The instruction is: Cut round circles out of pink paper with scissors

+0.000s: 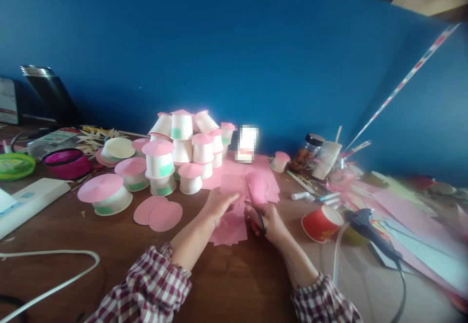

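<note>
My left hand (pixel 221 205) is closed on a piece of pink paper (pixel 234 185), its thumb lying along the near edge. In my right hand (pixel 268 220) is a pair of scissors (pixel 262 221), its blades pointing away from me at the right side of that paper. More pink sheets (pixel 230 225) lie beneath both hands. To the left, two pink paper discs (pixel 166 215) overlap on the table. Behind them stand several white paper cups with pink cone tops (pixel 159 159), some stacked on others. One more such cup (pixel 280 162) sits apart at the right.
A red paper cup (pixel 321 223) lies tilted beside a dark glue gun (pixel 376 235) with a cord. Beyond are a black-lidded jar (pixel 309 152) and marker pens (pixel 303 196). A white power strip (pixel 32 203) and a white cable (pixel 84 253) occupy the left.
</note>
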The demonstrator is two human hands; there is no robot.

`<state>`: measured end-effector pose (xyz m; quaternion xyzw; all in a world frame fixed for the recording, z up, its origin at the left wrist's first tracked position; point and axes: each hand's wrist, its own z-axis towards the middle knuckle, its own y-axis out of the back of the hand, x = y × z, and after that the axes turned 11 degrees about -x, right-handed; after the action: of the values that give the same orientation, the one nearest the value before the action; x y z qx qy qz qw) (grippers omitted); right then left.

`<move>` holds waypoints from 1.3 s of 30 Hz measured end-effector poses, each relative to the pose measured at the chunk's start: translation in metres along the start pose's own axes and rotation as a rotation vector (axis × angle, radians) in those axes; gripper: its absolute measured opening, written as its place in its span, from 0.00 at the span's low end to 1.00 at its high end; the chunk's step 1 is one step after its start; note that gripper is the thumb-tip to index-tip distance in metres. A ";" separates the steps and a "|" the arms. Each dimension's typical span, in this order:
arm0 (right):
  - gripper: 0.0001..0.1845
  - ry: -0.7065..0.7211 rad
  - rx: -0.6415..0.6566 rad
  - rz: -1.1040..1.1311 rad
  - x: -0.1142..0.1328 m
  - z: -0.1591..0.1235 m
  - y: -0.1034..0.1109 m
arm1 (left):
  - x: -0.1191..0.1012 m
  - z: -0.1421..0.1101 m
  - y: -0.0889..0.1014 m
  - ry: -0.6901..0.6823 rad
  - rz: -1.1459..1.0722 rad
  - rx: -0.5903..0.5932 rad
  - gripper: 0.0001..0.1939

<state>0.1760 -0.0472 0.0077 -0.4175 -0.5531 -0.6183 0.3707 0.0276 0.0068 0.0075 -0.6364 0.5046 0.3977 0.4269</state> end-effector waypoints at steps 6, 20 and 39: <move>0.18 0.008 -0.018 0.042 -0.008 0.003 0.000 | 0.000 -0.002 0.000 0.016 0.005 0.065 0.13; 0.19 0.018 -0.021 0.079 -0.009 0.005 0.001 | -0.007 -0.007 0.004 0.017 0.031 0.121 0.12; 0.19 0.007 -0.275 0.366 -0.016 0.013 -0.003 | 0.004 -0.003 0.000 -0.037 -0.183 0.105 0.15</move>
<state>0.1809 -0.0342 -0.0076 -0.5555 -0.3774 -0.6116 0.4183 0.0280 0.0028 0.0048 -0.6490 0.4568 0.3417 0.5034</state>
